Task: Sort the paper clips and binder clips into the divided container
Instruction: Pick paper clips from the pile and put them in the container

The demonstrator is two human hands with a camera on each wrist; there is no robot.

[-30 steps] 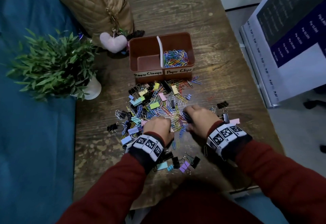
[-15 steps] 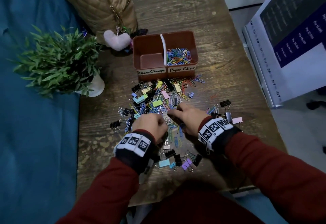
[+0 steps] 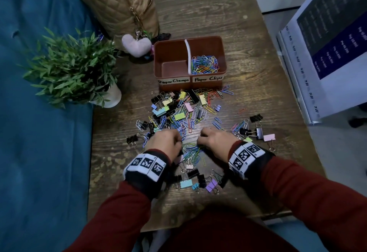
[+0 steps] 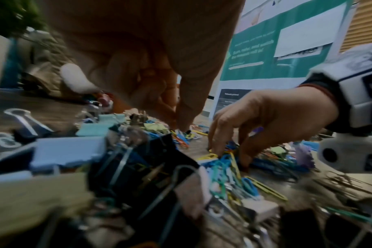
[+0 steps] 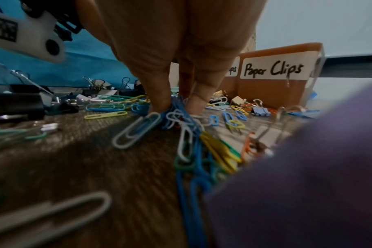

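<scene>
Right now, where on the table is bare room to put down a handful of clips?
Bare wood lies right of the container and behind it, toward the table's far end. The mixed clip pile crowds everything between container and both hands.

Dim, bluish light; wrist views motion-blurred with soft foregrounds, edges bowed by wide-angle distortion.

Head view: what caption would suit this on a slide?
Both hands, left hand and right hand, gather paper clips before a divided container whose clamp side is bare.
</scene>
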